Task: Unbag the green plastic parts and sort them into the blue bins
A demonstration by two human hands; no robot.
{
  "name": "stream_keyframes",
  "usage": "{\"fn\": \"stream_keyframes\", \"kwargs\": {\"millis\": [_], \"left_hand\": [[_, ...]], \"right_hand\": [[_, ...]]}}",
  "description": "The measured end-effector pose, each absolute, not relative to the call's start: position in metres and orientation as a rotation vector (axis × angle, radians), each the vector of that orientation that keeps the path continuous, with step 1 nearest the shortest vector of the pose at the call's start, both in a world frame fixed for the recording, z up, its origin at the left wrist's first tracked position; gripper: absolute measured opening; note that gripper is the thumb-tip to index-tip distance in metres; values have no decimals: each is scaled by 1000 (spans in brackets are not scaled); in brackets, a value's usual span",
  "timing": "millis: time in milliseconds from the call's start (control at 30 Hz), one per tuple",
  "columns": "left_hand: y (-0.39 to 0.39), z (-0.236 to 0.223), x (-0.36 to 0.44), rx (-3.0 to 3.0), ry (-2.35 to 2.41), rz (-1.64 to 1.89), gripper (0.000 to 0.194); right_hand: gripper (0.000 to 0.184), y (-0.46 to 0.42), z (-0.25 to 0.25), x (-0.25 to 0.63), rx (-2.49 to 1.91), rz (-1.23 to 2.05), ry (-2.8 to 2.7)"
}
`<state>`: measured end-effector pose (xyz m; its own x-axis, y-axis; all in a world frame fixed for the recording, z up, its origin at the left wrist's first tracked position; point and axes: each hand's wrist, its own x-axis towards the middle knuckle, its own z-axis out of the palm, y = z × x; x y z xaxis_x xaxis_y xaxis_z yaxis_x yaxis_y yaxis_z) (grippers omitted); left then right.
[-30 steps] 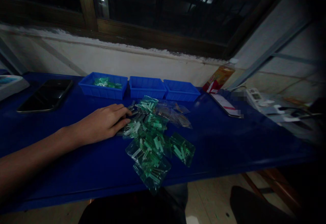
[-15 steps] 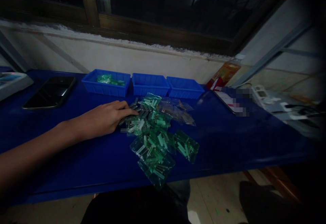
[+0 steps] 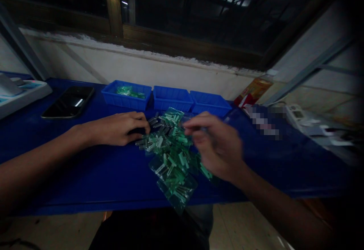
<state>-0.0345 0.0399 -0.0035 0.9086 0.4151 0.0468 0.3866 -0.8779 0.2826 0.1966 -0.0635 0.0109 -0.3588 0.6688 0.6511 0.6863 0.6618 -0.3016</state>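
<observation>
A heap of small green clear plastic bags (image 3: 173,162), with pale and metallic stick-like pieces inside, lies on the blue table. At the heap's left edge rests my left hand (image 3: 126,128), fingers bent and a gap between thumb and fingertips; nothing shows in it. Grey-looking packets (image 3: 155,123) lie just beyond its fingertips. My right hand (image 3: 218,143) hovers over the heap's right side, smeared by motion, thumb and forefinger close to each other. Whether anything is between them I cannot make out. It hides most of the brownish bags and part of the rightmost green bag.
Three blue bins stand along the wall: the left bin (image 3: 125,100) contains green bags, beside the middle bin (image 3: 172,100) and right bin (image 3: 212,106). A phone (image 3: 68,102) and white device (image 3: 25,92) lie left. A drink bottle (image 3: 257,88) leans right.
My right hand has come into view from the right and is over the heap. My left hand has drawn its fingertips slightly back and curled them. The camera view has shifted a little.
</observation>
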Motion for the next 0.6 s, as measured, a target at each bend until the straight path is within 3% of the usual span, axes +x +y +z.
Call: {"fn": "stream_keyframes", "kwargs": {"millis": [133,400,600], "left_hand": [[38,-2,-33,2738,517,165,30],[39,-4,-32,2703,490,154,16],[49,1,-39,2720,841,197,16]], "right_hand": [[24,-22,-8,180,-942,-93,-2439],[28,3,-20,182,-1104,-305,-2389],[27,-6,-13,198,-1121,-391,-2396]]}}
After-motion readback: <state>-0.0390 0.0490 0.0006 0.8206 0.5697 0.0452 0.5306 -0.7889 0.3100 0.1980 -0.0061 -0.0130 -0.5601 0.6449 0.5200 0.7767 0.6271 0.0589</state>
